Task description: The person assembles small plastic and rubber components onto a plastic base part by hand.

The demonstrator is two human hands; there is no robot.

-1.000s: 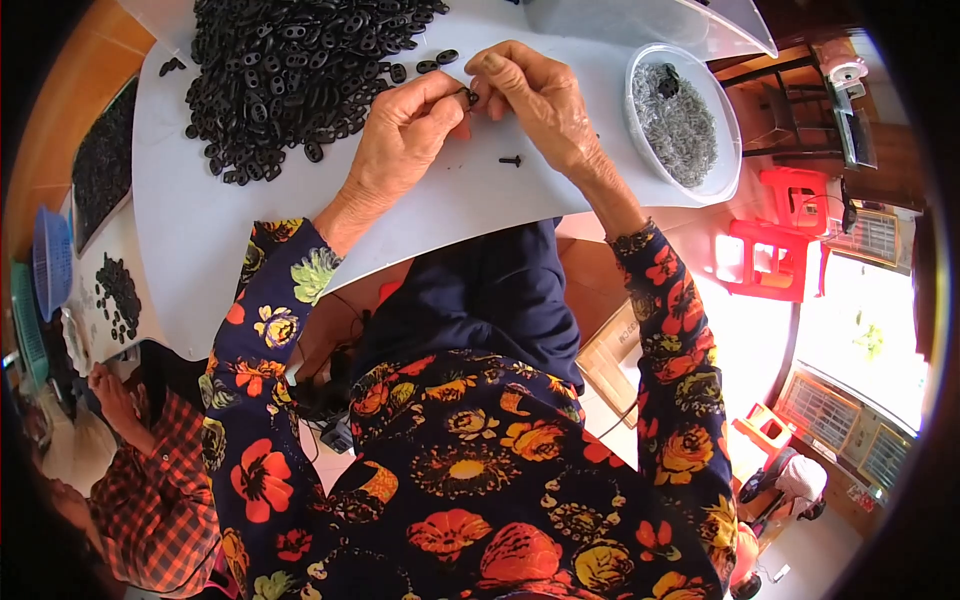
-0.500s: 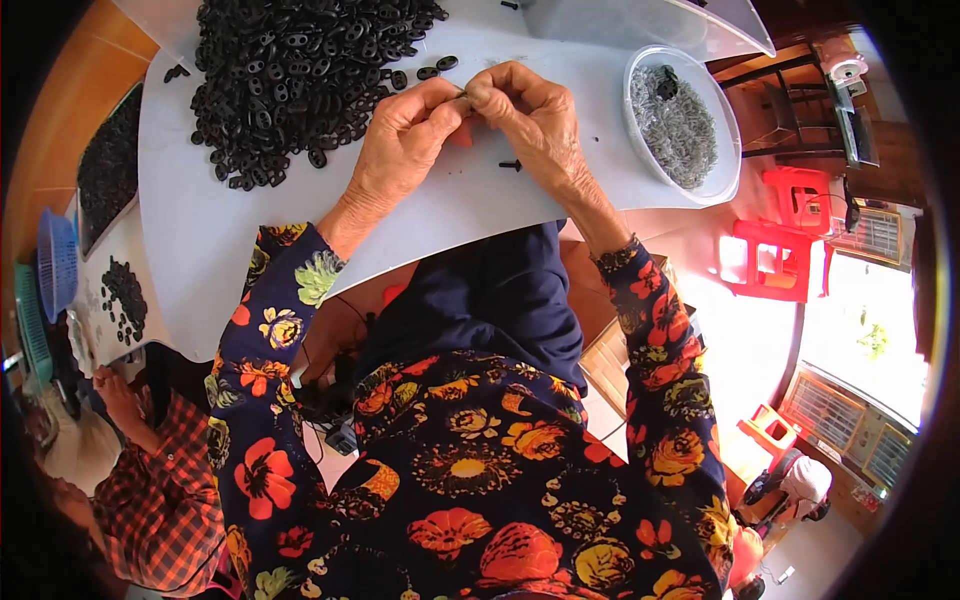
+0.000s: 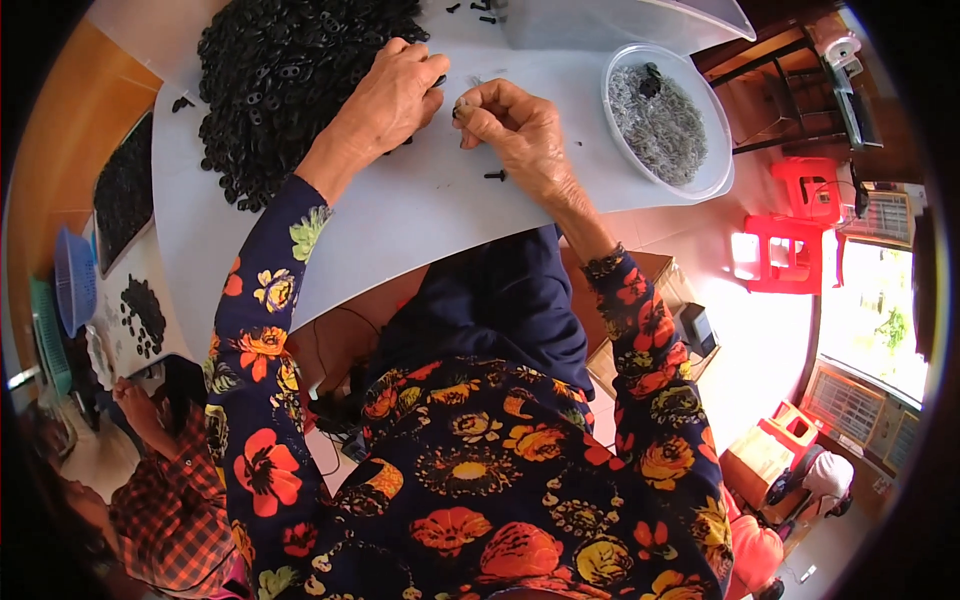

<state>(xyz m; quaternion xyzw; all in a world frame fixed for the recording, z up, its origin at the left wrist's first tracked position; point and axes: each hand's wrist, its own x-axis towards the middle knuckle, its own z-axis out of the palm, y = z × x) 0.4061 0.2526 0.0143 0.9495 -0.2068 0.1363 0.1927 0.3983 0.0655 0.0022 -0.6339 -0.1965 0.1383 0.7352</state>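
Observation:
My left hand (image 3: 392, 98) reaches over the right side of a big heap of small black oval pieces with two holes (image 3: 275, 85). Its fingers are curled, and a black oval piece (image 3: 441, 80) shows at the fingertips. To its right, my right hand (image 3: 520, 128) pinches something tiny and dark between thumb and forefinger; its kind cannot be made out. A black screw-like pin (image 3: 495, 176) lies on the table just below that hand. The two hands are apart.
The pale table (image 3: 430, 215) has a round tub of clear little parts (image 3: 660, 125) at right and a translucent bin (image 3: 600, 25) behind. Several black pins (image 3: 485, 12) lie near the bin. At lower left sits a person in a checked shirt (image 3: 175, 510); red stools (image 3: 780, 250) stand at right.
My hands were together at the fingertips and have separated. The left moved up and left to the heap's edge; the right stayed nearly in place, still pinching. The view shifted slightly.

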